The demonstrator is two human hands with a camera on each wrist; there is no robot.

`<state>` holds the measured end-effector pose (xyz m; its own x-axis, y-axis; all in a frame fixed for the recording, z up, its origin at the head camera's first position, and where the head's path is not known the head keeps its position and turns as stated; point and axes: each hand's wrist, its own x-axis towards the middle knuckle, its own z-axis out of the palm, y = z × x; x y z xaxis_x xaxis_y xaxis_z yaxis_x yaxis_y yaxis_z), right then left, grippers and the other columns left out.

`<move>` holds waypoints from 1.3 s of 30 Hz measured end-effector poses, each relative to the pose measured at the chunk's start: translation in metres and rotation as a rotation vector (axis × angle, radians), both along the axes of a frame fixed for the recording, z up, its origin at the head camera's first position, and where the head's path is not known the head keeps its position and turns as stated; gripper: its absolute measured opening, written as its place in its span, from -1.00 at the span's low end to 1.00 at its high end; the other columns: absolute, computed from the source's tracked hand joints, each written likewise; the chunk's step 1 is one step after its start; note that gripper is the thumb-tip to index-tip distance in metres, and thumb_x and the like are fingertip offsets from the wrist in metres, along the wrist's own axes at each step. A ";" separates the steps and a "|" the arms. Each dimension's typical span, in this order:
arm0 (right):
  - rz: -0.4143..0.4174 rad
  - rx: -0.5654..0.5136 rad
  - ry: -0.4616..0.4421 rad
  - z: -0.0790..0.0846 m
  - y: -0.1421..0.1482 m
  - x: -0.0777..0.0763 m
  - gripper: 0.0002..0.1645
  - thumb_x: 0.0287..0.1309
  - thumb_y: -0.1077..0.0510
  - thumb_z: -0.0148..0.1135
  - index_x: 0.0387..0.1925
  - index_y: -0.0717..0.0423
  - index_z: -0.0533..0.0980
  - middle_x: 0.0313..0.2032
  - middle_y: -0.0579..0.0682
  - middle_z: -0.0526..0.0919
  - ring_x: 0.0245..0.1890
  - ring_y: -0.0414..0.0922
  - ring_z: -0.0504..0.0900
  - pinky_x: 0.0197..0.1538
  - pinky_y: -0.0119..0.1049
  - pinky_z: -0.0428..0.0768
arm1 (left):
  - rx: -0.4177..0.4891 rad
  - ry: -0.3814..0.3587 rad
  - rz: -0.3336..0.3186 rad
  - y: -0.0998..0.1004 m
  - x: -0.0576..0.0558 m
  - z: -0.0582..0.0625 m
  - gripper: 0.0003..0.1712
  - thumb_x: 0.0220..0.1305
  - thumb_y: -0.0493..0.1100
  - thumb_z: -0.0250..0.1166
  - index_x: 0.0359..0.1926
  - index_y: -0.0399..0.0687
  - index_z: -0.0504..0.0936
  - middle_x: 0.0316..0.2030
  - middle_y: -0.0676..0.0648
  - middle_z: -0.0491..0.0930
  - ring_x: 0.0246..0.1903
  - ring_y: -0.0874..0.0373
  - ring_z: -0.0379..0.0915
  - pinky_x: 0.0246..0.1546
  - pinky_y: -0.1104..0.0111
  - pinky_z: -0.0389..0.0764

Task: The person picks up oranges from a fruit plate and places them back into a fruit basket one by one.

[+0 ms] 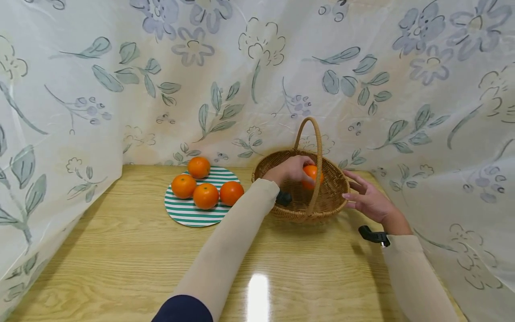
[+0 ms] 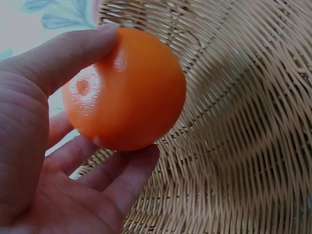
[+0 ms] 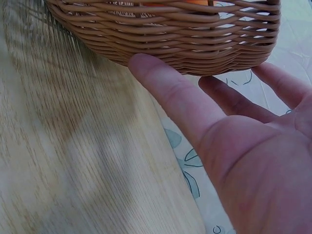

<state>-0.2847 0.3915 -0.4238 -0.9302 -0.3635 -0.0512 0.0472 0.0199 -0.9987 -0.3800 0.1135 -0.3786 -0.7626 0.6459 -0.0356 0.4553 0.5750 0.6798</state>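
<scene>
My left hand [image 1: 290,170] holds an orange [image 1: 309,177] inside the wicker basket [image 1: 335,185], near its tall arched handle. In the left wrist view, thumb and fingers curve round the orange [image 2: 136,92], which is apart from the woven wall [image 2: 234,107] behind it. At the basket's right end, my right hand [image 1: 372,201] touches the outer side with extended fingers. Its thumb [image 3: 180,95] lies against the weave [image 3: 195,46] in the right wrist view. A bit of orange colour shows through gaps there.
Several oranges [image 1: 205,196] lie on a round green-and-white striped mat [image 1: 193,218] left of the basket. Everything stands on a wooden table [image 1: 120,250]. A floral curtain [image 1: 225,89] encloses the back and both sides, close behind the basket.
</scene>
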 end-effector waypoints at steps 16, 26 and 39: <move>0.000 -0.046 -0.008 0.004 -0.006 0.013 0.05 0.37 0.46 0.11 0.66 -0.04 -0.18 0.52 0.24 -0.11 0.20 -0.11 0.63 0.07 -0.18 0.73 | -0.123 -0.171 -0.083 0.004 0.008 -0.006 -0.31 0.27 -0.09 0.48 0.35 -0.10 0.44 0.16 -0.09 0.53 -0.01 0.12 0.48 -0.05 0.40 0.53; -0.023 -0.042 -0.018 0.005 -0.013 0.025 0.05 0.36 0.46 0.13 0.66 -0.03 -0.17 0.56 0.32 -0.22 0.20 -0.13 0.63 0.05 -0.22 0.73 | -0.212 -0.118 -0.091 0.005 0.018 -0.005 -0.25 0.31 -0.07 0.44 0.44 -0.10 0.38 0.35 -0.12 0.46 0.24 0.06 0.46 0.15 0.34 0.55; -0.007 -0.040 -0.001 0.004 -0.008 0.026 0.02 0.39 0.45 0.10 0.66 -0.07 -0.14 0.52 0.22 -0.08 0.19 -0.16 0.62 0.09 -0.17 0.72 | -0.214 -0.027 -0.150 -0.023 0.035 0.017 -0.22 0.40 -0.01 0.36 0.52 -0.07 0.28 0.45 -0.12 0.40 0.45 0.01 0.30 0.44 0.24 0.37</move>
<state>-0.2588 0.3831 -0.4202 -0.9326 -0.3589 -0.0378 0.0484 -0.0207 -0.9986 -0.3446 0.0907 -0.3612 -0.6555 0.7274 -0.2031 0.5296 0.6345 0.5629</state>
